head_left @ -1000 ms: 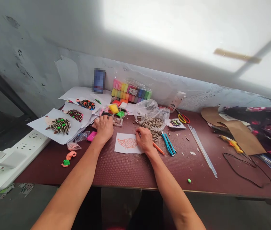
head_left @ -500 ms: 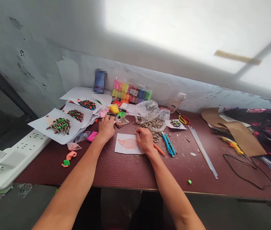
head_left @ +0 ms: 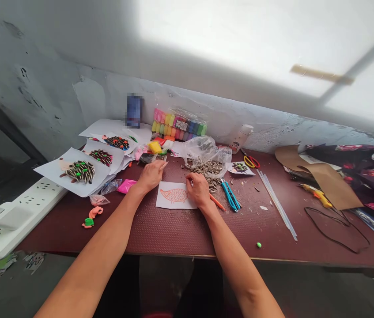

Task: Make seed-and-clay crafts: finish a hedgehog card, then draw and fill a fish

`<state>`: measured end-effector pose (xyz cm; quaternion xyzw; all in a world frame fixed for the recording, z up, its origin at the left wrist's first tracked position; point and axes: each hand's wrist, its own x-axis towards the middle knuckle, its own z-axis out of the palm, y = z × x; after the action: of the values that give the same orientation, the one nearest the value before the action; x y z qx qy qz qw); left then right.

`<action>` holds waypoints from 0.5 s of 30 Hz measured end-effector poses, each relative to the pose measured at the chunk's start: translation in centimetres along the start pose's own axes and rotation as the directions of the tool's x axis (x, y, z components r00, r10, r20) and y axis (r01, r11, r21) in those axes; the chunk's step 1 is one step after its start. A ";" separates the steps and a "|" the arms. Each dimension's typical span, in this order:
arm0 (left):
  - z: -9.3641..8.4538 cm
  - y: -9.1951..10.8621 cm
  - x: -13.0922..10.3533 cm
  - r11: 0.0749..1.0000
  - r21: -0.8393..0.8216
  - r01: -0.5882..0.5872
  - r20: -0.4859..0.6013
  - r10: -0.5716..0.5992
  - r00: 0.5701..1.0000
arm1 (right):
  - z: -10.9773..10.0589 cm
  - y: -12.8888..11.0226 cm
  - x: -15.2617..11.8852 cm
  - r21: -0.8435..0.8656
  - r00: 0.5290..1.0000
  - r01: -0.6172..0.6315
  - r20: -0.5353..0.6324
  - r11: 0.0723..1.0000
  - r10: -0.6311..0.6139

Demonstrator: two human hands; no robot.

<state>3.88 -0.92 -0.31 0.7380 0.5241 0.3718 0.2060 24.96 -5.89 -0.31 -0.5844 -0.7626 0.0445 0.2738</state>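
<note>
Center frame: right hand (head_left: 198, 187) curled over drawn card's (head_left: 174, 203) right edge, likely bracing it. Left hand (head_left: 153, 175) near yellow packet (head_left: 154, 147). Can't tell if either grips anything.

The bench (head_left: 170, 236) is covered in a finely textured surface with a low sheen. The drawing card (head_left: 173, 204) is made of matt paper. The bag (head_left: 203, 145) is formed of clear, crinkled plastic — glossy where light is caught. The power strip (head_left: 37, 204) is cased in smooth plastic; the wall (head_left: 54, 84) is roughened by flaking patches.
</note>
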 end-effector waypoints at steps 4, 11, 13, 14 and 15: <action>-0.9 0.6 0.2 0.936 -0.347 0.057 0.030 -0.050 0.998 | 0.0 -0.2 0.1 0.059 1.000 -0.009 -0.016 0.998 0.010; -1.5 3.3 -0.8 0.774 -0.610 0.172 0.326 0.047 0.944 | 0.6 -0.7 0.5 0.571 0.989 -0.130 0.012 0.811 0.150; -1.4 3.4 -1.0 0.765 -0.617 0.185 0.388 0.092 0.917 | 0.7 -0.7 0.6 0.667 0.986 -0.142 0.034 0.731 0.160; -1.3 3.3 -1.0 0.765 -0.614 0.195 0.420 0.107 0.901 | 0.6 -0.6 0.7 0.699 0.987 -0.140 0.042 0.701 0.155; -1.3 3.3 -1.1 0.765 -0.609 0.211 0.446 0.111 0.888 | 0.6 -0.6 0.8 0.725 0.988 -0.135 0.051 0.675 0.144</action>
<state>4.78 -3.24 2.45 0.6737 0.3213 0.3382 0.5731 24.04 -5.19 -0.28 -0.4848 -0.6344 0.3602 0.4824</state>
